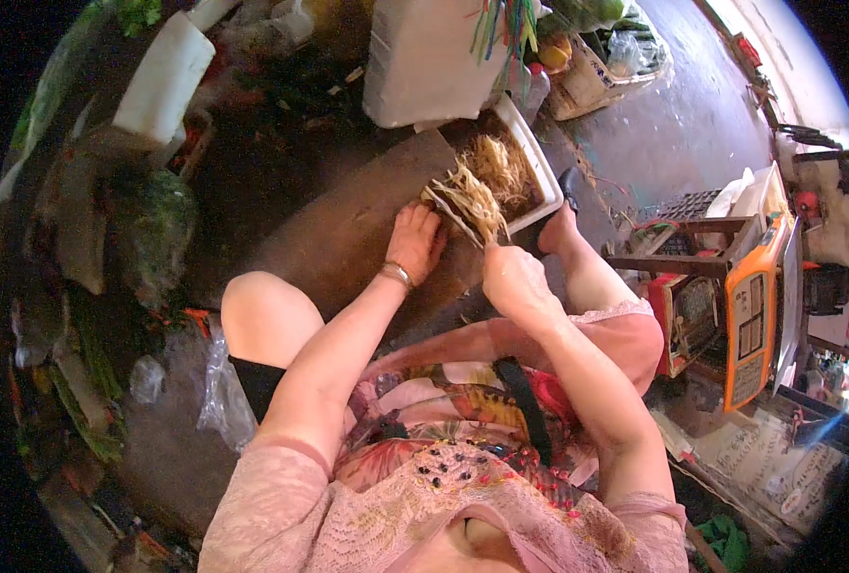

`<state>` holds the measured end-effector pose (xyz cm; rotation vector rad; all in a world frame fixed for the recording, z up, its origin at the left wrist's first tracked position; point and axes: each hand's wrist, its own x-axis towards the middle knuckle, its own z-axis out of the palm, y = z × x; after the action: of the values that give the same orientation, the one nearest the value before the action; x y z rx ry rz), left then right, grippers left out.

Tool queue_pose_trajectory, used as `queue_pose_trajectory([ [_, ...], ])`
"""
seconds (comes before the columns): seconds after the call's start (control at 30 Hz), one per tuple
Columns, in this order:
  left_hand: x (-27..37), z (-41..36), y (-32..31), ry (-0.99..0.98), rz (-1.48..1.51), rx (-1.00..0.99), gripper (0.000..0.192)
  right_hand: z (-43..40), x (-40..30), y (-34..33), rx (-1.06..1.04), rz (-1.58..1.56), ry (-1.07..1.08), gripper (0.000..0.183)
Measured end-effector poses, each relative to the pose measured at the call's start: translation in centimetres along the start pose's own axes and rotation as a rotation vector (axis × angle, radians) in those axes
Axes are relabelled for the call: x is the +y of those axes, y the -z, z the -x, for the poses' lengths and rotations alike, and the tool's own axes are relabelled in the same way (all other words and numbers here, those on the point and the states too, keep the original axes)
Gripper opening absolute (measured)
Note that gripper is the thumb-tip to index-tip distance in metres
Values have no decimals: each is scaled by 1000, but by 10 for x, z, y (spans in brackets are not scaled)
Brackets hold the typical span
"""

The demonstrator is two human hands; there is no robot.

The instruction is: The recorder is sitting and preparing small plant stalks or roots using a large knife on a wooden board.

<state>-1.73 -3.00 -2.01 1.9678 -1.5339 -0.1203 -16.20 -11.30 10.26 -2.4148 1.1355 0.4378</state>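
My right hand (523, 285) is closed around the near end of a bundle of pale shredded strips (473, 197), perhaps a vegetable. A thin light edge runs along the bundle's left side; I cannot tell whether it is a blade. My left hand (416, 240) wears a bracelet and lies palm down over a brown board (356, 197), fingertips curled close to the bundle's far left end. What its fingers touch is hidden. Just beyond my right hand, a white foam box (542, 172) holds brown liquid and more pale shreds (499, 168).
A large white foam box (431, 64) stands beyond the board. Produce fills another box (593, 86) at the far right. At right are a wooden stool (671, 258) and an orange-framed scale (754, 315). Bagged greens (159, 236) and clear plastic bags (220, 387) lie left.
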Motion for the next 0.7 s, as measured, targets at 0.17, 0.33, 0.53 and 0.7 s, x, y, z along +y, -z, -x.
queue_pose_trajectory([
  [0.17, 6, -6, -5, -16, -1, 3, 27, -33, -14, -19, 46, 4, 33, 15],
  [0.33, 7, -5, -5, 6, 35, -34, 27, -35, 0, -34, 274, -141, -39, 16],
  [0.53, 0, -1, 0, -12, 34, 14, 26, -3, 0, -3, 22, -46, 52, 15],
  [0.7, 4, -4, -3, 25, 70, -27, 28, -32, -19, -21, 160, 17, 93, 15],
])
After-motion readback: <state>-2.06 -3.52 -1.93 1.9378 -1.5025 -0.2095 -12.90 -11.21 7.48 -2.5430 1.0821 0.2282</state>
